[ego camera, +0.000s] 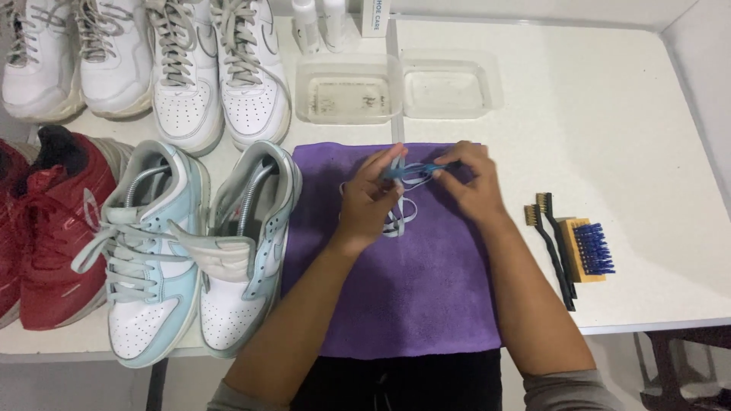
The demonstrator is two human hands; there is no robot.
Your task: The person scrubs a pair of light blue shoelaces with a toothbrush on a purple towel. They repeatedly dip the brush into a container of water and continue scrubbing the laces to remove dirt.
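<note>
left hand: fingers curled, pinching | right hand: fingers pinching | both forearms angled inward

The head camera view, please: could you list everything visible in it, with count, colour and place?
light blue and white sneakers: two, left of the cloth
red sneakers: at least one, far left
white sneakers: four, back left
purple cloth: one, table centre
clear plastic trays: two, behind the cloth
white bottles: two, back edge
small brushes: three, black-handled and blue-bristled, right of the cloth
shoelace: one, pale, held over the cloth
blue tool: one, at the fingertips
left hand: grips the shoelace
right hand: holds the blue tool
</note>
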